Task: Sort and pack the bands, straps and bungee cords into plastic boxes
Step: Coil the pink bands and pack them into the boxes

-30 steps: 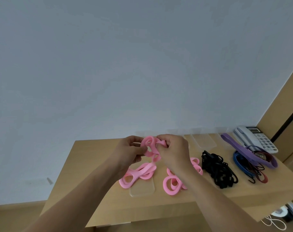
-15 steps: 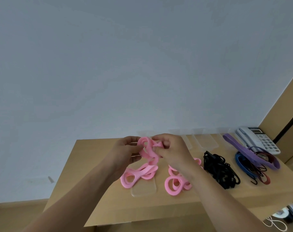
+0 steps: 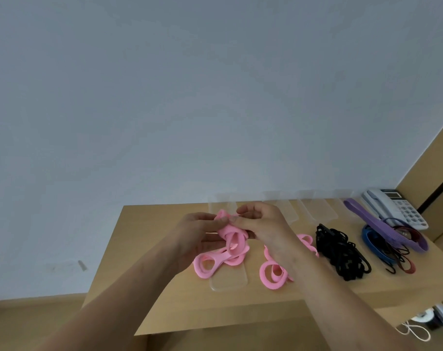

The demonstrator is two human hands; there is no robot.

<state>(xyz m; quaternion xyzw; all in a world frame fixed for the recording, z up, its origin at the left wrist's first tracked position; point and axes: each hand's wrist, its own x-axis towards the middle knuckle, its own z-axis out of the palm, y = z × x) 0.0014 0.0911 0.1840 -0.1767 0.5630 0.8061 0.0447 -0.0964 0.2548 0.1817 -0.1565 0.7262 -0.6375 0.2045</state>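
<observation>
Pink band [image 3: 231,243] now bunched tighter; both grips, left hand [image 3: 198,238] and right hand [image 3: 267,230], clamped on its top.

Both hands [image 3: 236,230] raised, fingers curled

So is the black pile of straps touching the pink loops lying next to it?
Apart. In the head view a strip of bare table shows between the black straps and the pink loops lying beside them, partly hidden by the right hand.
</observation>
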